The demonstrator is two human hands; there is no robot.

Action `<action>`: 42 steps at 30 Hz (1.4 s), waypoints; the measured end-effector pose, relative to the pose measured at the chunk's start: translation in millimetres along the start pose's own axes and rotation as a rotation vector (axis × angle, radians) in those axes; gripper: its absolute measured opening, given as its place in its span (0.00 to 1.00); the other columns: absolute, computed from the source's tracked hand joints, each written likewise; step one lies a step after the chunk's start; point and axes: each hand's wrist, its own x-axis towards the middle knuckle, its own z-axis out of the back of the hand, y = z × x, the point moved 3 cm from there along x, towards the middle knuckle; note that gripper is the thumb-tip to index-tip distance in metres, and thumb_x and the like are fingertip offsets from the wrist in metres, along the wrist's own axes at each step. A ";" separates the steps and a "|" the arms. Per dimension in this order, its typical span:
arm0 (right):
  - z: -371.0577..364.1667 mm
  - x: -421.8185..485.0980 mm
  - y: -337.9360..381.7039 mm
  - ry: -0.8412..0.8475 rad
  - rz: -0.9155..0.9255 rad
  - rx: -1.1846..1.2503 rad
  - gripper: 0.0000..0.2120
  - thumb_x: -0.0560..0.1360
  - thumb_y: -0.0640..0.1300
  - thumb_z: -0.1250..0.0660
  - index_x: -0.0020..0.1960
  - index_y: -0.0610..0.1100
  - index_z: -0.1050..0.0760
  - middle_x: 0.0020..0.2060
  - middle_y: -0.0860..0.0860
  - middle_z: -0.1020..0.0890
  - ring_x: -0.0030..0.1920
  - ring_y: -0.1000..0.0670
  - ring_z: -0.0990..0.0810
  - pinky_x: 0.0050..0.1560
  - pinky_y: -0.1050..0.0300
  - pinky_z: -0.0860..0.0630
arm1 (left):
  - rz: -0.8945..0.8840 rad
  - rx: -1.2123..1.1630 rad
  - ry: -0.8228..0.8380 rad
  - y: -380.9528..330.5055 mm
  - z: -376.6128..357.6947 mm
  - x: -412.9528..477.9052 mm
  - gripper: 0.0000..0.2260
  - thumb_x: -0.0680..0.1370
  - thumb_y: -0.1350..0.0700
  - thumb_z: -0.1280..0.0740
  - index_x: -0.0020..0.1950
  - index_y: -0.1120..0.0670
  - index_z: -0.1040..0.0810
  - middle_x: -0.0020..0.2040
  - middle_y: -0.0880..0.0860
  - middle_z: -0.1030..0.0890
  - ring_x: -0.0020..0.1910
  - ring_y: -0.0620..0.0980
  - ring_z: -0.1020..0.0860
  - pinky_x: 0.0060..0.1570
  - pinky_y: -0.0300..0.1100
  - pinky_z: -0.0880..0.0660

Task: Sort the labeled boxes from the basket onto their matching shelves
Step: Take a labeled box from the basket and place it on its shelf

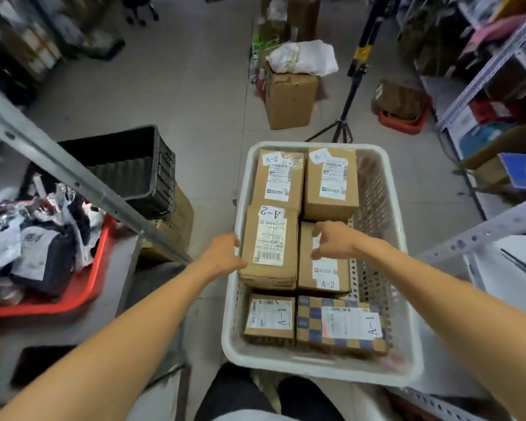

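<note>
A white plastic basket (316, 369) stands in front of me with several labelled cardboard boxes in it. At its far end lie an A-2 box (278, 177) and an A-1 box (331, 180). At the near end lie a plain A-1 box (269, 314) and a blue-checkered A-1 box (340, 323). My left hand (225, 256) grips the left side of the middle A-2 box (271, 241), thumb on its top edge. My right hand (334, 241) hovers with loosely curved fingers over the other middle A-2 box (325, 275); whether it touches the box is unclear.
On the shelf at my left sits a red tray (82, 287) full of bagged parcels, behind a slanted metal upright (73, 177). A black crate (134, 165) stands on a carton beyond. White shelf rails (483, 232) flank the right. A tripod (343, 126) and cardboard box (289, 98) stand on the floor ahead.
</note>
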 end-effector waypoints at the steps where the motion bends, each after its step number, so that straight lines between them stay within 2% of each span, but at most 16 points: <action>1: -5.2 8.0 -3.9 0.013 -0.014 0.016 0.31 0.72 0.49 0.29 0.71 0.42 0.34 0.65 0.45 0.26 0.63 0.45 0.26 0.53 0.57 0.29 | 0.005 0.001 0.009 2.4 -5.4 6.1 0.25 0.73 0.53 0.28 0.67 0.56 0.31 0.62 0.55 0.27 0.57 0.52 0.27 0.55 0.44 0.28; 4: -20.0 32.8 -10.7 0.022 -0.051 0.083 0.31 0.72 0.50 0.28 0.70 0.41 0.34 0.65 0.44 0.26 0.62 0.45 0.26 0.54 0.56 0.29 | 0.021 -0.030 0.041 6.7 -16.5 23.4 0.26 0.73 0.54 0.29 0.68 0.56 0.33 0.64 0.56 0.28 0.61 0.54 0.27 0.60 0.48 0.28; 8: -43.1 57.9 -8.9 -0.016 -0.102 0.238 0.29 0.72 0.49 0.28 0.68 0.41 0.34 0.62 0.44 0.24 0.55 0.46 0.25 0.48 0.58 0.30 | 0.027 -0.192 0.081 6.4 -31.0 41.5 0.28 0.71 0.58 0.27 0.68 0.58 0.34 0.64 0.56 0.27 0.61 0.53 0.27 0.55 0.43 0.28; 12: -67.8 74.3 -4.0 -0.055 -0.078 0.385 0.35 0.72 0.48 0.27 0.73 0.42 0.40 0.67 0.44 0.27 0.64 0.44 0.27 0.52 0.60 0.34 | 0.058 -0.276 0.041 -4.1 -47.5 56.6 0.30 0.68 0.58 0.25 0.66 0.56 0.33 0.52 0.45 0.32 0.64 0.53 0.32 0.60 0.42 0.33; 14: -75.6 78.1 -5.4 -0.057 -0.141 0.546 0.40 0.72 0.48 0.26 0.75 0.41 0.45 0.68 0.45 0.28 0.65 0.45 0.28 0.53 0.62 0.34 | 0.103 -0.269 0.019 -4.2 -52.6 62.6 0.34 0.66 0.59 0.23 0.68 0.57 0.35 0.56 0.49 0.34 0.67 0.55 0.34 0.66 0.47 0.33; 16: -81.1 79.9 -9.2 -0.058 -0.223 0.699 0.43 0.71 0.48 0.25 0.75 0.40 0.47 0.64 0.48 0.26 0.59 0.48 0.25 0.48 0.66 0.32 | 0.165 -0.340 0.039 1.6 -56.7 66.5 0.37 0.66 0.61 0.23 0.70 0.57 0.38 0.65 0.53 0.36 0.67 0.55 0.33 0.67 0.51 0.32; 18: -84.7 80.4 -13.8 -0.071 -0.258 0.756 0.40 0.69 0.46 0.23 0.72 0.40 0.42 0.53 0.53 0.23 0.49 0.54 0.25 0.39 0.68 0.32 | 0.169 -0.445 0.062 7.5 -60.6 68.4 0.33 0.66 0.66 0.24 0.67 0.56 0.37 0.64 0.54 0.34 0.63 0.53 0.30 0.63 0.50 0.28; 20: -87.0 81.3 -20.1 -0.096 -0.284 0.776 0.39 0.68 0.44 0.23 0.72 0.40 0.40 0.54 0.51 0.24 0.51 0.51 0.24 0.44 0.64 0.30 | 0.153 -0.521 0.088 10.5 -65.3 69.0 0.31 0.65 0.69 0.26 0.62 0.54 0.36 0.61 0.54 0.31 0.60 0.52 0.28 0.54 0.44 0.24; 23: -93.0 80.6 -34.9 -0.149 -0.330 0.751 0.35 0.67 0.43 0.22 0.67 0.43 0.37 0.58 0.45 0.24 0.56 0.46 0.22 0.49 0.56 0.25 | 0.104 -0.573 0.129 7.2 -74.0 70.9 0.32 0.65 0.69 0.25 0.60 0.51 0.37 0.61 0.53 0.31 0.60 0.50 0.29 0.44 0.33 0.28; 25: -97.7 80.4 -45.4 -0.156 -0.342 0.753 0.34 0.67 0.43 0.22 0.66 0.44 0.38 0.58 0.46 0.24 0.56 0.46 0.22 0.51 0.55 0.25 | 0.083 -0.613 0.151 6.8 -81.0 75.3 0.32 0.66 0.66 0.24 0.61 0.49 0.38 0.62 0.52 0.32 0.61 0.51 0.30 0.48 0.36 0.27; 27: -101.7 82.6 -53.4 -0.143 -0.324 0.829 0.41 0.67 0.42 0.22 0.72 0.46 0.42 0.63 0.47 0.26 0.59 0.47 0.25 0.54 0.56 0.28 | 0.079 -0.653 0.152 9.6 -86.6 81.4 0.33 0.68 0.65 0.25 0.63 0.49 0.40 0.65 0.53 0.32 0.65 0.53 0.30 0.59 0.45 0.26; 31: -111.8 89.3 -53.9 -0.063 -0.244 0.977 0.55 0.66 0.38 0.22 0.78 0.55 0.57 0.69 0.49 0.30 0.65 0.48 0.28 0.66 0.53 0.32 | 0.091 -0.816 0.217 8.3 -99.1 88.0 0.49 0.69 0.68 0.26 0.77 0.44 0.53 0.74 0.49 0.37 0.71 0.51 0.35 0.68 0.50 0.33; 33: -120.4 91.6 -50.6 -0.053 -0.173 0.997 0.57 0.64 0.36 0.21 0.77 0.55 0.57 0.66 0.51 0.26 0.63 0.51 0.26 0.68 0.50 0.31 | 0.070 -0.846 0.207 3.3 -106.8 89.1 0.52 0.68 0.68 0.26 0.78 0.42 0.57 0.74 0.49 0.35 0.71 0.51 0.35 0.71 0.55 0.36; 36: -123.1 91.9 -47.9 -0.082 -0.121 1.037 0.55 0.63 0.32 0.22 0.77 0.54 0.52 0.64 0.51 0.25 0.64 0.51 0.26 0.68 0.47 0.31 | 0.046 -0.852 0.160 -1.7 -110.3 89.3 0.52 0.67 0.69 0.26 0.77 0.42 0.55 0.71 0.48 0.32 0.71 0.51 0.34 0.71 0.57 0.37; 39: -119.6 82.1 -46.6 -0.086 -0.095 1.053 0.53 0.63 0.30 0.23 0.76 0.53 0.50 0.63 0.51 0.24 0.64 0.50 0.26 0.67 0.45 0.30 | 0.023 -0.834 0.138 -6.8 -109.6 80.3 0.49 0.68 0.69 0.26 0.77 0.44 0.52 0.69 0.48 0.31 0.70 0.50 0.34 0.71 0.55 0.37; 42: -113.6 62.1 -45.7 -0.118 -0.082 1.029 0.53 0.64 0.30 0.23 0.76 0.52 0.50 0.63 0.52 0.25 0.64 0.50 0.27 0.67 0.48 0.30 | -0.001 -0.777 0.102 -16.9 -106.6 66.1 0.51 0.67 0.68 0.25 0.77 0.45 0.53 0.69 0.48 0.31 0.70 0.49 0.34 0.70 0.51 0.37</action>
